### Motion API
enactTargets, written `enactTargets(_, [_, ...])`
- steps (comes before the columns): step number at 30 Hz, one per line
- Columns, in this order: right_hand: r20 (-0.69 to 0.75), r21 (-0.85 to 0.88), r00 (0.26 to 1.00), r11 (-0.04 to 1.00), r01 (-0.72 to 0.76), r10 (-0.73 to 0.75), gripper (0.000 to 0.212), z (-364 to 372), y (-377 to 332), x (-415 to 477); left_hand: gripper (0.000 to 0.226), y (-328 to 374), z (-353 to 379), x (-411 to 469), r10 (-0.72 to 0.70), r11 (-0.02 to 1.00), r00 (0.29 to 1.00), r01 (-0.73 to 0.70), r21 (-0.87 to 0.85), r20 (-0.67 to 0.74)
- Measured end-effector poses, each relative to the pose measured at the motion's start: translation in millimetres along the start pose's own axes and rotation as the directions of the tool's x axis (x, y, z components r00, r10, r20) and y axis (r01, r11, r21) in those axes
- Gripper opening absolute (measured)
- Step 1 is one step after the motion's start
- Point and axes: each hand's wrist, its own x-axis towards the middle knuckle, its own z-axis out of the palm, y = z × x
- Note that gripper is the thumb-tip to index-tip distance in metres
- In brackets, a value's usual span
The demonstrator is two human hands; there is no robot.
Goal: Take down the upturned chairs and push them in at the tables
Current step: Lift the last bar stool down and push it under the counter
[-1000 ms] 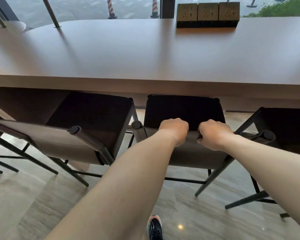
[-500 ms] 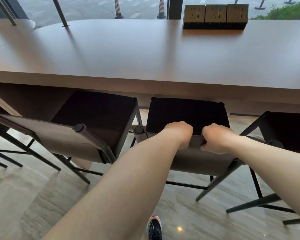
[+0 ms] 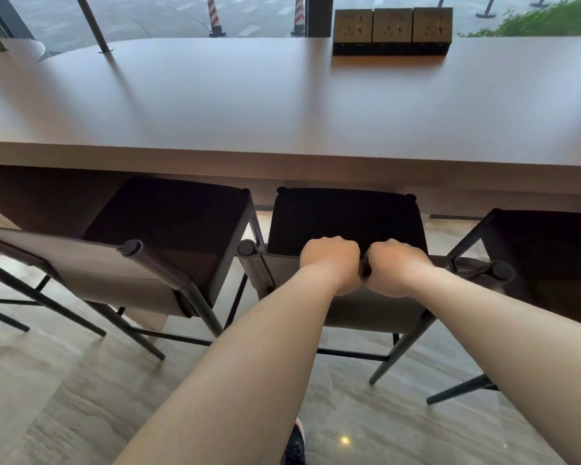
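— At the near edge of the long table (image 3: 249, 112), what stands where?

— Three chairs stand in a row, all upright on their legs. The middle chair (image 3: 346, 223) has the far part of its dark seat just under the tabletop's lip, and its backrest (image 3: 275, 270) faces the camera.

— And the hands?

— Both are on the top rail of that backrest, side by side and nearly touching. The left hand (image 3: 331, 263) and the right hand (image 3: 396, 266) are fists with the knuckles up. Their fingers curl over the rail and clamp it, with the fingertips hidden on the far side. Both forearms reach straight out to it.

— Does anything on the tabletop hold something?

— A socket block (image 3: 392, 31) sits at the far edge. Its dark base carries three brass-coloured outlet faces in a line. Two thin slanted metal posts (image 3: 93, 25) meet the top at the far left.

— How does the gripped chair look?

— It has a square black seat with small round caps at its two far corners. The legs are thin dark metal, with a crossbar low between them. The backrest is a grey-brown sling wrapped round a tube with a round end.

— And its neighbours?

— The left chair (image 3: 168, 223) stands at an angle, its seat partly under the table. The right chair (image 3: 550, 250) stands just beside the middle one, and its tube end is close to the right forearm.

— What lies below and beyond?

— Below is a pale veined stone floor (image 3: 81, 397), with a dark shoe (image 3: 294, 444) at the bottom edge. Striped cones (image 3: 214, 15) and green shrubs (image 3: 534, 21) show through the glass.
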Motion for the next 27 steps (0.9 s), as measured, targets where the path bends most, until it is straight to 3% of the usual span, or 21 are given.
enactTargets(8, [-0.062, 0.052, 0.998, 0.998, 0.022, -0.018, 0.025, -1, 1, 0, 0.013, 0, 9, 1, -0.006, 1.000, 0.993, 0.008, 0.020, -0.115])
enactTargets(13, [-0.118, 0.036, 0.991, 0.998, 0.060, -0.055, 0.011, 2, 1, -7, 0.014, -1, 17, 2, -0.016, 0.999, 0.983, 0.024, 0.042, -0.185])
enactTargets(27, [-0.214, 0.004, 0.976, 1.000, -0.030, 0.030, 0.011, 2, 0, 8, 0.022, -8, 16, 26, 0.015, 0.996, 0.981, 0.002, 0.091, -0.193])
